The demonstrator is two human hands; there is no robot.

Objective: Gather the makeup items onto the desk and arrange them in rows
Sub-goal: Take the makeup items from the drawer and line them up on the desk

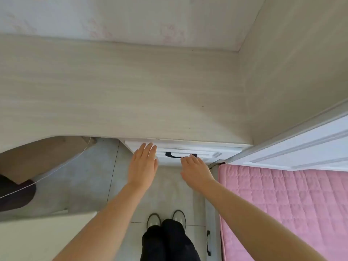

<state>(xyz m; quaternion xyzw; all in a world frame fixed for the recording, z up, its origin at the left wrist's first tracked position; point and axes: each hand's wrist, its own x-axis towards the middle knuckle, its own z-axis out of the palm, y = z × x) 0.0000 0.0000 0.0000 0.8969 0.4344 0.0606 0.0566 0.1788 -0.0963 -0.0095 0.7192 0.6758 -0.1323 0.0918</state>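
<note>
Both hands outstretched (fingers straight) at drawer

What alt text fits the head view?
Both hands reach for a white drawer under a pale wooden desk: the left hand lies flat beside its dark handle, the right hand has fingers at the handle. A pink quilted mattress lies right.

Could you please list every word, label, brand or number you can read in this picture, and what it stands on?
None: no text shows on the desk, the drawer front, the wallpaper or the pink quilt.
The wallpaper carries only a faint pink pattern.
</note>
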